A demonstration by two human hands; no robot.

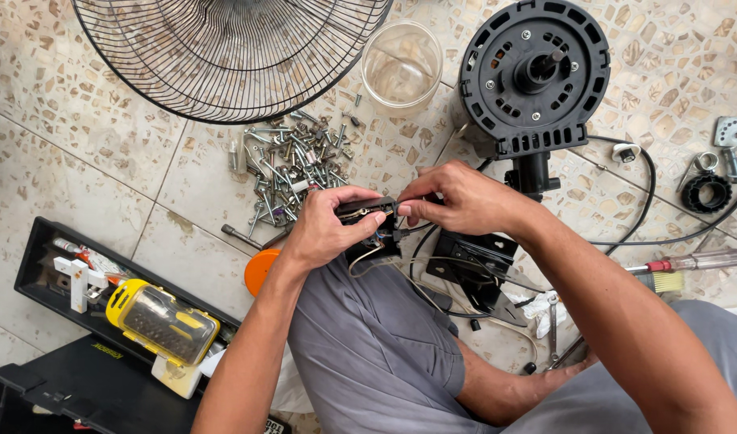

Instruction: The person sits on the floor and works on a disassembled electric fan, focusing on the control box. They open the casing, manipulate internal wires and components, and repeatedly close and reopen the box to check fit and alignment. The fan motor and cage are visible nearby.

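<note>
My left hand (324, 229) grips a small black switch box (367, 210) with thin wires hanging from it, held above my grey-clad knee. My right hand (457, 197) pinches at the box's right end with thumb and forefinger, touching the wires there. Black cables run from the box toward the black fan motor housing (533, 76) standing just beyond my hands on its neck. The underside of the box is hidden by my fingers.
A wire fan guard (224, 56) lies at the top left, a clear plastic jar (401, 63) beside it, and a heap of screws (292, 165) below. A black tool tray (43, 269) with a yellow bit case (163, 321) sits lower left. A red-handled screwdriver (694, 261) lies at right.
</note>
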